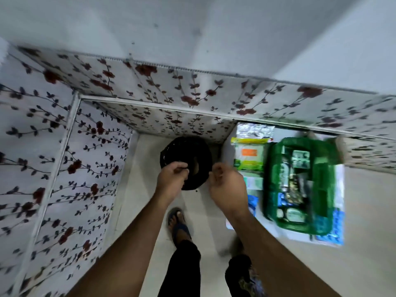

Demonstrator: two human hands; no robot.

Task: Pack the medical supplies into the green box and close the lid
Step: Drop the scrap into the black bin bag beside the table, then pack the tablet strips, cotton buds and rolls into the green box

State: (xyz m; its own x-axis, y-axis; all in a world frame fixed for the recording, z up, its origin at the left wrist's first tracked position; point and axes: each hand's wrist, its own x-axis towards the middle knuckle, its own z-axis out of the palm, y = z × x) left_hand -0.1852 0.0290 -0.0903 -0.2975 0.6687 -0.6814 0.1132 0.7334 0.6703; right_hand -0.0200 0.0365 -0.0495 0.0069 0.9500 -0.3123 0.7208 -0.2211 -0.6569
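Head view, motion-blurred, looking straight down. Two bare hands out front, over a black round basket [186, 161] that stands on the pale floor [150, 189].

Left hand [172, 181] – fingers curled in, overlapping the basket's near-left rim; cannot tell whether it actually grips the rim or just hovers above it. Right hand [228, 188] – fingers curled loosely, thumb and fingertips close together, just right of the basket's rim; nothing visible between them, contact with the basket unclear.

One green box [300, 185] sits well to the right of the hands, on a white sheet [340, 200] on a low surface. It shows its contents – several small packs and a bottle-like item inside, too blurred to count exactly. I cannot make out the lid separately.

Beside the box on its left: one white-and-green packet [249, 156] with an orange patch, one foil pack [254, 130] behind it, a pale green pack [255, 183] nearer me, and a blue pack [252, 203] partly hidden by the right wrist. So four loose items outside the box, as far as the blur allows.

Floral-print panels [64, 146] wall the space left and behind. Two feet below, one in a blue sandal [179, 221].
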